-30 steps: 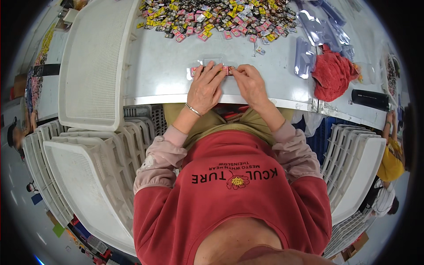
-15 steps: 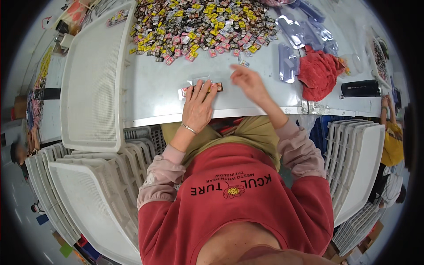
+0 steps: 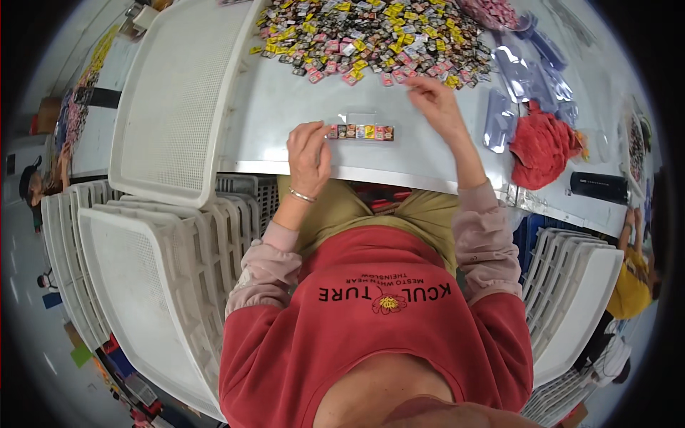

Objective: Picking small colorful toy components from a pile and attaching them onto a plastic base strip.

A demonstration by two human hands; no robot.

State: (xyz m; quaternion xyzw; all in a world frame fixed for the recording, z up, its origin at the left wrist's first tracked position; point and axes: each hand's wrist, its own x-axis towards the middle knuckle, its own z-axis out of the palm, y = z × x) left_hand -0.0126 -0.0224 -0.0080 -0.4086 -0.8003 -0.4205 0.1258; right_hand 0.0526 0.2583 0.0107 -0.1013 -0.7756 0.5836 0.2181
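Note:
A slim clear plastic box lies near the table's front edge, its clear lid folded back on the far side. Inside sits a row of several small wrapped packs in pink, dark, white and yellow. My left hand is at the box's left end, fingers bent and fingertips against it. Out to the right, my right hand reaches to the near edge of a large heap of the same packs. Its index finger is stretched out beside a pink pack, and I see nothing held.
A white mesh tray stands left of the heap. More white trays are stacked by my left side, others by my right. To the right lie empty clear plastic boxes, a red cloth and a black cylinder. Other people work at both sides.
My left hand has slid off the row of packs to the box's left end, uncovering the packs. My right hand has moved forward to the heap. The whole view has shifted slightly.

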